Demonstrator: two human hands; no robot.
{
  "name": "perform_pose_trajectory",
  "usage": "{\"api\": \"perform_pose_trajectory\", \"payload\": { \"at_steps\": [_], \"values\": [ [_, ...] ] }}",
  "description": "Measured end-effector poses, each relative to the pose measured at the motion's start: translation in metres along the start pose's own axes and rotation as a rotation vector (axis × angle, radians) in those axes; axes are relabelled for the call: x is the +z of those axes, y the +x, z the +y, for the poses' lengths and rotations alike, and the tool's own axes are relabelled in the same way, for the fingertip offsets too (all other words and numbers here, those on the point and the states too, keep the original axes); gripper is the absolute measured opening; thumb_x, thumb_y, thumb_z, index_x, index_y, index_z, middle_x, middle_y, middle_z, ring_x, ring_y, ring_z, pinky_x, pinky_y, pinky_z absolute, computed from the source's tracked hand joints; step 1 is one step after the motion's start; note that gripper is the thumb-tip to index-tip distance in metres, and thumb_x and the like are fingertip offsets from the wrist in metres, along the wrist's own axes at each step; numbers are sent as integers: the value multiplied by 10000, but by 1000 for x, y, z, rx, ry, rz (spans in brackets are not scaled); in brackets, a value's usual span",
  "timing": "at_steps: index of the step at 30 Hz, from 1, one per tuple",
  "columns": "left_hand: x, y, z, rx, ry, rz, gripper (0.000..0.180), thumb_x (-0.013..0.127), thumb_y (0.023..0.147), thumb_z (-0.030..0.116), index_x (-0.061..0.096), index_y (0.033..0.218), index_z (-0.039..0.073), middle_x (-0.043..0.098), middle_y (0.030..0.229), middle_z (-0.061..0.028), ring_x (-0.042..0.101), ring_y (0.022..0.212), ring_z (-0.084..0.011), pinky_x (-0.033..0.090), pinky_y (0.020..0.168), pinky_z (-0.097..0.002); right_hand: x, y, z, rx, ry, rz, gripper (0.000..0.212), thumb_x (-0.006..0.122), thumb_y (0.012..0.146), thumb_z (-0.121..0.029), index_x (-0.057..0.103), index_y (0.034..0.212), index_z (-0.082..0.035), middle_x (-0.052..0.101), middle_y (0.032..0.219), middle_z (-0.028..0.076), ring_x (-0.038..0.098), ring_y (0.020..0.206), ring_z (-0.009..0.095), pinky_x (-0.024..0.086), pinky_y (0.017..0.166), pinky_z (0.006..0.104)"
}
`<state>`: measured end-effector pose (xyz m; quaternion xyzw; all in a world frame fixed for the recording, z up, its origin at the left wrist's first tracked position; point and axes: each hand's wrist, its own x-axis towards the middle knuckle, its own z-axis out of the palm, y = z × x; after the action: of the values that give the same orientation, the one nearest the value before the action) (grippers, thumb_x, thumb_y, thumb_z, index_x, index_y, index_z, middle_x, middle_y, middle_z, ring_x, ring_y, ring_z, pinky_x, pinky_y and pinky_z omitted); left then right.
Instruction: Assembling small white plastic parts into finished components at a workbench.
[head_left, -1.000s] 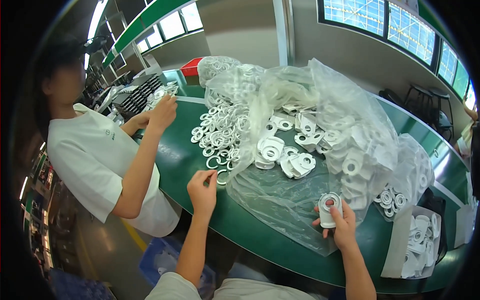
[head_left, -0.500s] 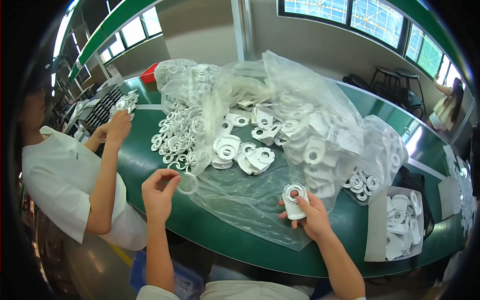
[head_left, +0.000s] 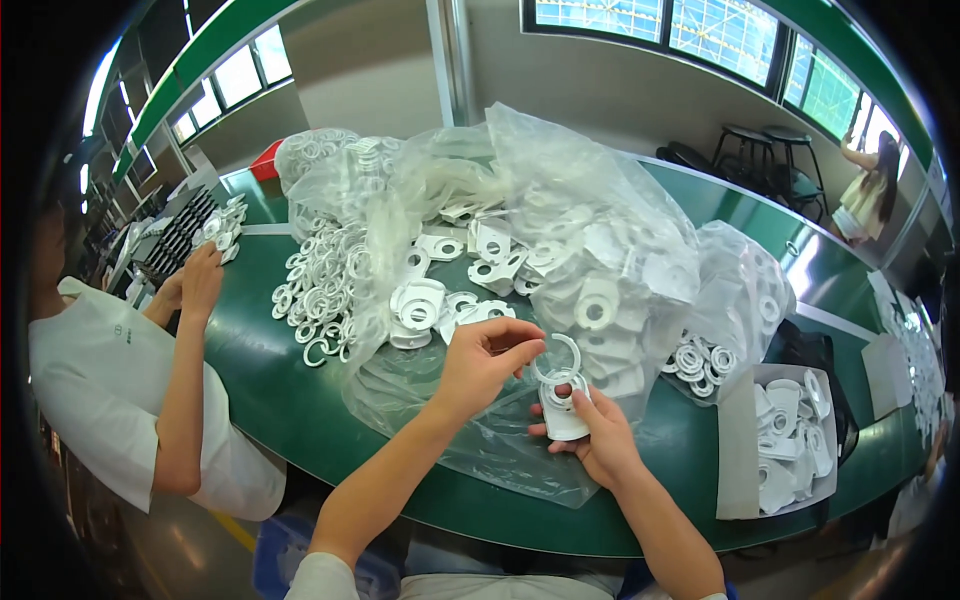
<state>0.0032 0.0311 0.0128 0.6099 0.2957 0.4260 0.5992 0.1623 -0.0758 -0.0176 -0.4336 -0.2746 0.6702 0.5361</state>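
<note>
My left hand [head_left: 490, 358] pinches a thin white plastic ring [head_left: 566, 350] between thumb and fingers. The ring is tilted just above the far end of a white plastic plate [head_left: 566, 415] with a round hole. Whether ring and plate touch, I cannot tell. My right hand [head_left: 603, 440] grips this plate from the right, its thumb by the hole and its fingers underneath. Beyond my hands lie loose white plates [head_left: 415, 305] on a clear plastic bag [head_left: 440, 420]. Left of them is a heap of white rings [head_left: 325, 290].
A large clear bag of white plates [head_left: 610, 290] stands behind my right hand. Further right are a smaller bag [head_left: 745, 290] and a cardboard box [head_left: 735, 450] of white parts. At the left a co-worker [head_left: 120, 390] handles white parts at the green table [head_left: 245, 350].
My left hand has moved right with the ring, from beside the ring heap to the plate. My right hand still holds the plate. The whole view has shifted slightly.
</note>
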Motion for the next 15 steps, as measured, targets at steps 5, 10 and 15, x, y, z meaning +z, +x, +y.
{"api": "perform_pose_trajectory", "payload": {
  "at_steps": [5, 10, 15],
  "values": [
    [-1, -5, -16, -65, 41, -15, 142, 697, 831, 70, 696, 950, -7, 684, 810, -30, 592, 676, -60, 449, 565, -199, -5, 6, 4, 18, 111, -55, 513, 235, 1026, -369, 413, 1315, 16, 583, 1165, 241, 655, 935, 349, 565, 649, 348],
    [3, -7, -21, -82, 99, -24, 131, 690, 827, 35, 695, 947, -17, 673, 800, -31, 566, 652, -51, 435, 556, -190, -1, 4, 2, -16, 54, -64, 516, 242, 1018, -371, 401, 1320, 15, 576, 1175, 240, 652, 941, 360, 565, 657, 359],
    [6, -11, -21, -57, 185, -39, 132, 695, 823, 50, 698, 934, -22, 680, 820, -43, 609, 691, -68, 470, 591, -200, 0, 4, 3, -28, 69, -68, 450, 328, 1007, -297, 386, 1329, 11, 582, 1161, 236, 655, 948, 353, 567, 650, 355]
  ]
}}
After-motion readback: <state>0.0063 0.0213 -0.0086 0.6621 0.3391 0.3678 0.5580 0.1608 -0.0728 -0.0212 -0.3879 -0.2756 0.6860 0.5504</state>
